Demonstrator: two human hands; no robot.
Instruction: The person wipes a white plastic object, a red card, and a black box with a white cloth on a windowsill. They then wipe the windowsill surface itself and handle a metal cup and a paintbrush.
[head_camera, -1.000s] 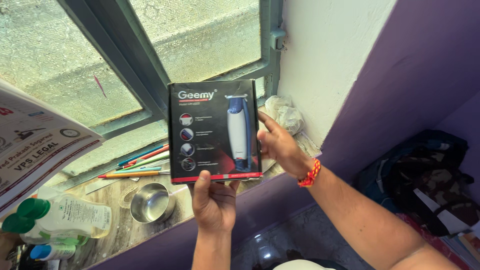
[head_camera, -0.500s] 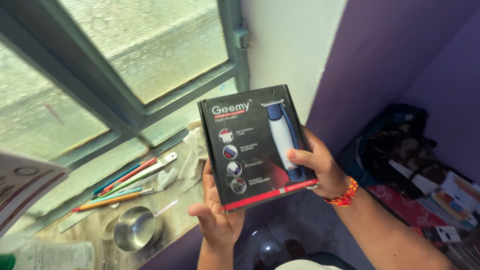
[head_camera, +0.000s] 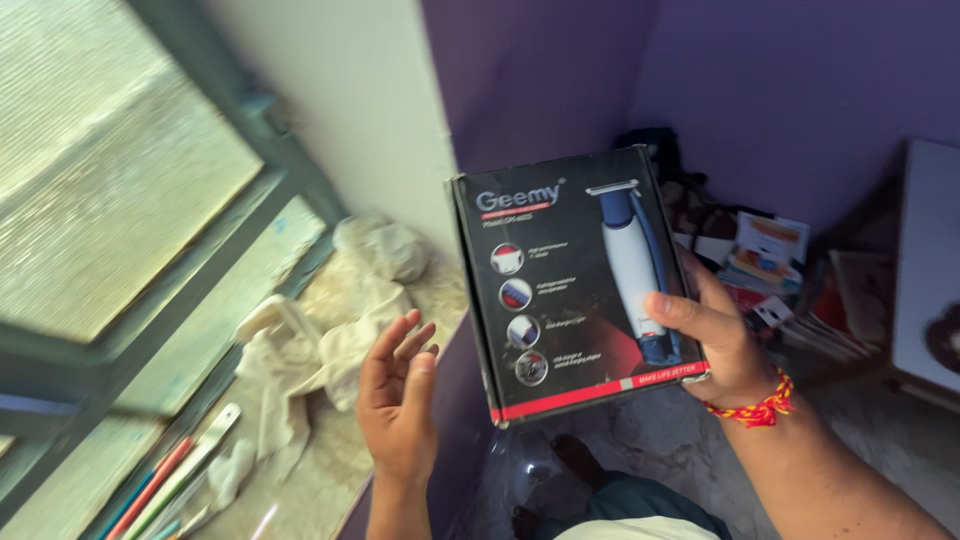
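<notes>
The right hand (head_camera: 705, 340) is gripping a black box (head_camera: 575, 285) with a picture of a hair trimmer on its front, the thumb lying across the printed face near the lower right corner and the fingers wrapped round behind the right edge. The box is being held up in the air, tilted slightly, between the window sill and the purple wall, touching nothing but that hand. The left hand (head_camera: 398, 400) is hovering just beside the lower left corner of the box, palm turned up and fingers loosely spread, holding nothing and not touching the box.

By the look of it, the step in hand is the one-handed holding and showing of the box front. Any further handling would probably call for the open left hand to come in under the free corner, since a single grip at one edge is leaving the box liable to tip.

On the sill a crumpled pale cloth (head_camera: 330, 330) is lying, with coloured pencils (head_camera: 165, 485) beside the window frame (head_camera: 190, 255).
</notes>
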